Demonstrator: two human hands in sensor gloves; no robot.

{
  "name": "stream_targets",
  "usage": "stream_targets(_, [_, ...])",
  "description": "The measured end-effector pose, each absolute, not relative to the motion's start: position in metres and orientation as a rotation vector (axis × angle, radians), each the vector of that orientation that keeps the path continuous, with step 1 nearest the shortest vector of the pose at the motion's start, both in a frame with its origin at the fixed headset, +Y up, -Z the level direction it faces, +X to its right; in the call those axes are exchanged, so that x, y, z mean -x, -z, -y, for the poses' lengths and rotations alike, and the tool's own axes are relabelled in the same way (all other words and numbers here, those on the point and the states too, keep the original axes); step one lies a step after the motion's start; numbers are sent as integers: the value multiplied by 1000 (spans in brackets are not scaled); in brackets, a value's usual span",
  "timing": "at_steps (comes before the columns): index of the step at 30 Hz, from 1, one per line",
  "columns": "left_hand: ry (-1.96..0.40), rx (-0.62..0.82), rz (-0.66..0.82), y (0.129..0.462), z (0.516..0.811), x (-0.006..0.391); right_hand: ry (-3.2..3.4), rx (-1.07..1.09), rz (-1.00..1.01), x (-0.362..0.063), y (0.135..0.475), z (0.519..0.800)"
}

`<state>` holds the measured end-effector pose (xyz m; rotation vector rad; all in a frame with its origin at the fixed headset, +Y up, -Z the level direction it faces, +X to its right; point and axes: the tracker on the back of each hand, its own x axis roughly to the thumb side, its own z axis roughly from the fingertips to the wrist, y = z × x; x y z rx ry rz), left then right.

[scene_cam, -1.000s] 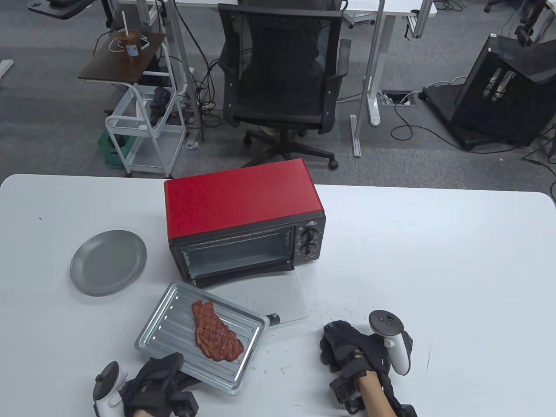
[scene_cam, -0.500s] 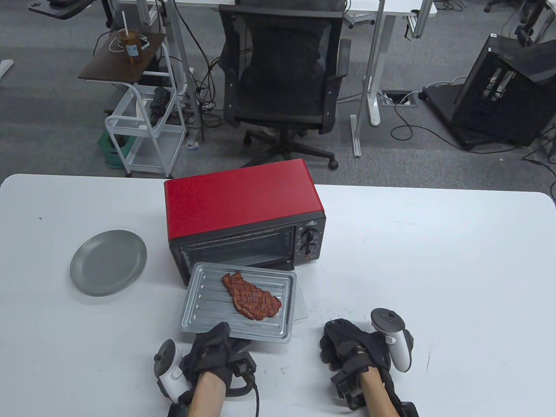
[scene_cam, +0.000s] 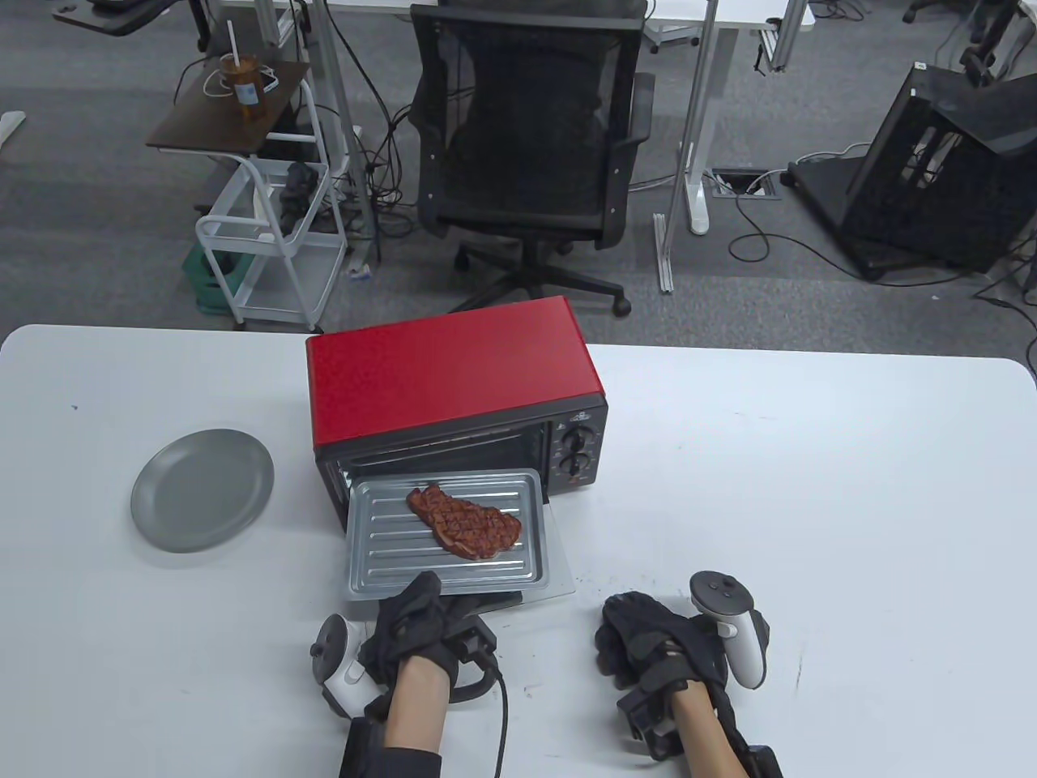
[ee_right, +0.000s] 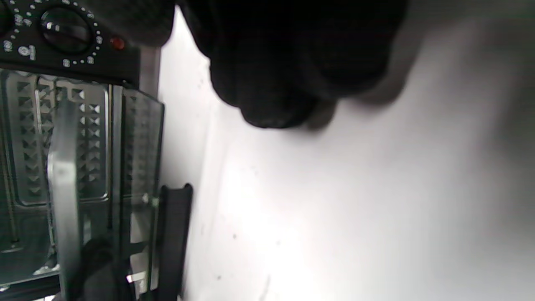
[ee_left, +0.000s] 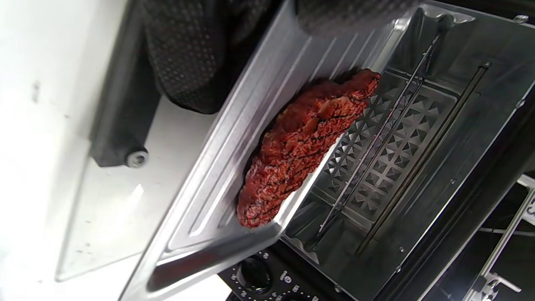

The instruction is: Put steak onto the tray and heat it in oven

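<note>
While the fingers of the left hand point(scene_cam: 413, 628) curl over the near rim of the tray point(scene_cam: 381, 559), gripping it from the table side, the tray's far edge sits at the mouth of the oven point(scene_cam: 454, 381), above the lowered glass door point(scene_cam: 561, 567). In the left wrist view the gloved fingers point(ee_left: 184, 62) lie on the rim, and the tray tilts toward the wire rack point(ee_left: 376, 167) inside the chamber.

The steak point(scene_cam: 464, 523) lies flat on the ribbed tray floor, toward its far right part, loose and unheld. The right hand point(scene_cam: 648, 640) rests on the white table point(scene_cam: 810, 486) well right of the door, fingers curled under, holding nothing.

The tray looks like thin pressed metal: probably stiff and light, slick at the rim, so the middle of the near edge seems the sound place to hold it level. The steak looks firm, with grill marks, and may slide on the ridges if the tray tips. The glass door is the fragile part nearby.

A small white logo and some print sit above the two dials point(scene_cam: 575, 452) on the black panel, too small to read; the scale marks around the knob in the right wrist view are also illegible. A grey plate point(scene_cam: 202, 490) lies left of the oven.
</note>
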<state>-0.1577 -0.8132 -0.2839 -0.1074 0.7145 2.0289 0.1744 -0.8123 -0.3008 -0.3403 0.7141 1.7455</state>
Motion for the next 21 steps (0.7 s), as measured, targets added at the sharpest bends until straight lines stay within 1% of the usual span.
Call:
stream_targets(6, [-2059, 70, -731, 301, 812, 149, -1745, 342, -713, -174, 301, 812])
stream_targets(12, [-2025, 52, -734, 315, 812, 146, -1741, 345, -715, -174, 301, 812])
stream_targets(16, [-1895, 43, -718, 324, 811, 146, -1741, 345, -715, -174, 301, 812])
stream_targets(21, [-1704, 94, -660, 337, 806, 150, -1738, 345, -717, -174, 302, 813])
